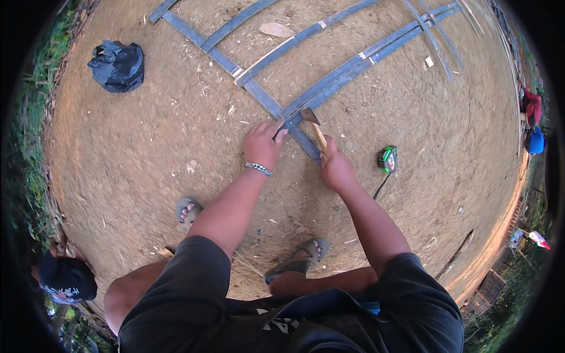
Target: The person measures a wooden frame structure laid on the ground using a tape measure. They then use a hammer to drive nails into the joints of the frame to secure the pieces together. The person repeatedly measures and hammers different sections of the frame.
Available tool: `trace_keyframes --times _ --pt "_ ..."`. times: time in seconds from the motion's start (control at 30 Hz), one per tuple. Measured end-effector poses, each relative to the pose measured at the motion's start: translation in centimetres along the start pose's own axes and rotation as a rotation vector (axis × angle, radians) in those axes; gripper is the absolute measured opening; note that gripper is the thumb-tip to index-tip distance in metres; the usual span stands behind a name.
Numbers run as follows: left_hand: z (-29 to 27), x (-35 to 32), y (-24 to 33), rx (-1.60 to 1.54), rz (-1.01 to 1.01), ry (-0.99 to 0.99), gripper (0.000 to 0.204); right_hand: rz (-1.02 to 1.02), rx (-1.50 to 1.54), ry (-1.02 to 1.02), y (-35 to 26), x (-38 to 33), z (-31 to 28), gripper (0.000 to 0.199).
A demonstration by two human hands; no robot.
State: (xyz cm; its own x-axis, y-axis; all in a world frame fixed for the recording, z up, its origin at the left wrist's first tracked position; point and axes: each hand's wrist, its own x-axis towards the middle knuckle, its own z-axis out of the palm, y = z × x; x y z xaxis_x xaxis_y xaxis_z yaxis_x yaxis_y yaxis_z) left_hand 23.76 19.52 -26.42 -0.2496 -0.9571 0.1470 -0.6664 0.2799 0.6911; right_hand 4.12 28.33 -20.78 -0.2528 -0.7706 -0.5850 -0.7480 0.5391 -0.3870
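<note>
Dark blue-black slats lie on the ground as a frame, the long slat point(335, 75) crossing the cross slat point(259, 97) at a corner in front of me. My left hand point(263, 143), with a chain bracelet at the wrist, pinches the end of the long slat at this corner. A small pale spot, perhaps a nail head, shows on the slat beside my fingers. My right hand point(337, 166) is closed round the wooden handle of a small hatchet point(310, 116). Its dark wedge-shaped head is over the corner, just right of my left fingers; whether it touches the slat I cannot tell.
A green and black tape measure point(387, 159) lies on the dirt to the right. A black plastic bag point(118, 66) sits at the far left. Loose thin strips point(432, 41) cross the slats at the far right. People are at the left and right rims.
</note>
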Motion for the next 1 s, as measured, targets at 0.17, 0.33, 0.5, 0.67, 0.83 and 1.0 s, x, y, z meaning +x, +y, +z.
trace_keyframes --times 0.17,0.33,0.5,0.67,0.83,1.0 --pt "1.3 -1.0 -0.2 0.034 0.029 0.093 0.014 -0.036 -0.006 -0.003 1.5 0.2 0.8 0.050" --pt "1.3 -0.8 0.1 0.071 -0.037 0.048 0.014 -0.105 -0.020 -0.094 2.2 0.2 -0.1 0.054" --pt "1.0 -0.7 0.2 0.073 -0.071 0.024 0.014 -0.440 0.040 0.213 0.5 -3.2 0.0 0.059" --pt "1.1 -0.7 0.3 0.067 -0.065 0.052 0.011 -0.313 -0.071 0.050 0.7 -3.4 0.5 0.059" --pt "1.4 -0.8 0.2 0.064 -0.075 0.061 0.010 -0.476 0.074 0.195 0.8 -4.2 0.5 0.061" --pt "1.6 -0.8 0.1 0.046 -0.070 0.066 0.012 -0.387 0.033 0.158 0.8 -3.9 0.6 0.061"
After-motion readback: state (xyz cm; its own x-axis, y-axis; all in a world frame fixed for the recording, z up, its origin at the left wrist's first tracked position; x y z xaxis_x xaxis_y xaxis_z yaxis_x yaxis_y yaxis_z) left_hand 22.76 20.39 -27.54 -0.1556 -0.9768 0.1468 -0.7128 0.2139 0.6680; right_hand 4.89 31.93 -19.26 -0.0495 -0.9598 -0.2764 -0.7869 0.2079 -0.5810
